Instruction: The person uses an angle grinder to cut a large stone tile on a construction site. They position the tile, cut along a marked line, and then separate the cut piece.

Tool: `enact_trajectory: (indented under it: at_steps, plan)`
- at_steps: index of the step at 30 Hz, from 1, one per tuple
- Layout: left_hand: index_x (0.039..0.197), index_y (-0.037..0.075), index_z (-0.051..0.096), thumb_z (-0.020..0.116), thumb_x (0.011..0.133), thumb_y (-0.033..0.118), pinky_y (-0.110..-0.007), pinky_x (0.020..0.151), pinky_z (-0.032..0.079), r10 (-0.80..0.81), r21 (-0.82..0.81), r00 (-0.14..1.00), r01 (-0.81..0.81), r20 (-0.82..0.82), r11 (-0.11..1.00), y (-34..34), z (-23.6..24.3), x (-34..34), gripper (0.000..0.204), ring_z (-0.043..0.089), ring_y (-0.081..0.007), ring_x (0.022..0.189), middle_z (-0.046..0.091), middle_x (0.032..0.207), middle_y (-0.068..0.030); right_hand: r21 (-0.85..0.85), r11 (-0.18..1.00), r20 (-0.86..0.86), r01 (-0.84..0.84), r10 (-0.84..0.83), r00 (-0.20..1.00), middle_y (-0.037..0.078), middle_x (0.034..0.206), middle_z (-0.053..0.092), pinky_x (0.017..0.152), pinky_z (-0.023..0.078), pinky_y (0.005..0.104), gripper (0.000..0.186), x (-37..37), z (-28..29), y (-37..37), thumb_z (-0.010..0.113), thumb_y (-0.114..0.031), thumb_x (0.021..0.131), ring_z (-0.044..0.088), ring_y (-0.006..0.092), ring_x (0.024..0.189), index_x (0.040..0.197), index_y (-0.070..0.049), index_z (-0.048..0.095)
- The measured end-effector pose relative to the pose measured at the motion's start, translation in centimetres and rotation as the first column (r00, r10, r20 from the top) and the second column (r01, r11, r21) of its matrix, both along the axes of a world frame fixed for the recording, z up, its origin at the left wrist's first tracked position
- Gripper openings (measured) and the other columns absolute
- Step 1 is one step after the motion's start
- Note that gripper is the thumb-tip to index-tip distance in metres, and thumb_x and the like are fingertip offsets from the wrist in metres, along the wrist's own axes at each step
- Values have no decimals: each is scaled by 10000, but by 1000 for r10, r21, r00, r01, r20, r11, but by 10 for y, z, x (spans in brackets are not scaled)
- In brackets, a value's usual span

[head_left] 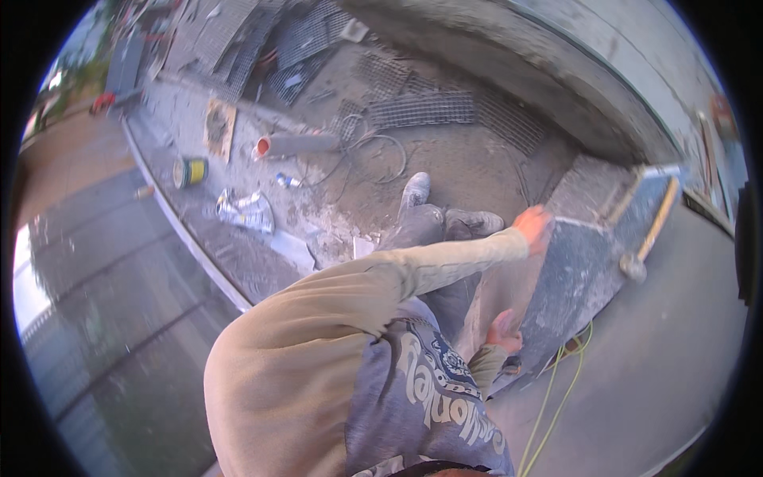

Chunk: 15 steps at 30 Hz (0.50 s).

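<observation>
A thin brownish slab, seemingly a stone tile [507, 292], stands tilted in front of my torso. My left hand [534, 228], slightly blurred, is closed at its upper far end. Lower down, my right hand [505, 332] is closed on the edge nearer my body. Just right of the tile stretches a dark grey-blue surface [579, 262] with pale smears. A mallet [658, 222] with a wooden handle and whitish head rests along that surface's right side.
A yellow-green cord [568, 374] trails over the grey floor at right. Ahead lie mesh sheets [421, 110], an orange-ended pipe [294, 145] and a looped cable [397, 151]. A tub [191, 172] and a crumpled bag [246, 211] sit left, beside a long ledge [179, 219].
</observation>
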<state>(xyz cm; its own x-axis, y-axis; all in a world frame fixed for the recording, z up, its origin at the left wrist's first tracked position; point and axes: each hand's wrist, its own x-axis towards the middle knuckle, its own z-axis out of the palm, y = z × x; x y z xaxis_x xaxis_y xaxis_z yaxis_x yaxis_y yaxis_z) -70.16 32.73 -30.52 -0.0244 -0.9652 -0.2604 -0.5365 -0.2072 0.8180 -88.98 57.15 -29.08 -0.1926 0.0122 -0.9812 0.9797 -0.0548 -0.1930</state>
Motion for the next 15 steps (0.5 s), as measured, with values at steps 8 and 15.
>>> enact_trajectory:
  at_steps: [8,15]
  plan:
    - [979,85,778,759,807,120,-348,815,593,509,422,840,-537,187,731,198,22,304,176,757,-202,873,784,942,-100,-86,247,-17,-965,968,249,94,1220,643,890,535,391,500,115,-25,-67,559,-409,996,620,217,1065,1318,-28,585]
    - [1081,91,768,664,903,214,-348,842,570,902,347,287,-922,323,169,410,33,503,240,744,-218,869,777,960,-107,136,-101,-296,-986,945,-137,82,862,663,593,539,330,273,219,-39,-173,649,-313,990,655,197,675,1045,-45,637]
